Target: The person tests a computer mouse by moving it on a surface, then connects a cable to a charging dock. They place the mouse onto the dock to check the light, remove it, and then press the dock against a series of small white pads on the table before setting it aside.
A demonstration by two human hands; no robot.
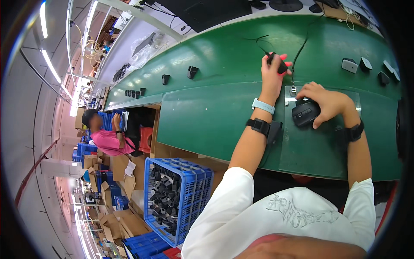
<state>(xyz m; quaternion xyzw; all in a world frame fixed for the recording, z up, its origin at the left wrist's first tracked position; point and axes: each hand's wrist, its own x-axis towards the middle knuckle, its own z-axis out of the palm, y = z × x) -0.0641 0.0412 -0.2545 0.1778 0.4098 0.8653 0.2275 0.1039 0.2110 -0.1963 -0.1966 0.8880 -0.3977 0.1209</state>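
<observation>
Toward the far side of the green table, my left hand (268, 74) is closed around a small black computer mouse (280, 65). Red light glows on the fingertips beside it, and a thin black cord runs off behind. My right hand (328, 102) wraps over a larger black computer mouse (305, 113), thumb on its near side and fingers over the far side. This mouse rests on a clear sheet (317, 155) on the tabletop. Just beyond it, between my hands, lies a small metal plug (293, 90) on a black cable.
Black and grey mouse-sized parts (349, 65) lie at the far right, and black pieces (192, 72) are spread along the left. A blue crate (183, 166) of black parts stands left of me. Farther off sits a person in pink (111, 140). A monitor (202, 11) stands behind the table.
</observation>
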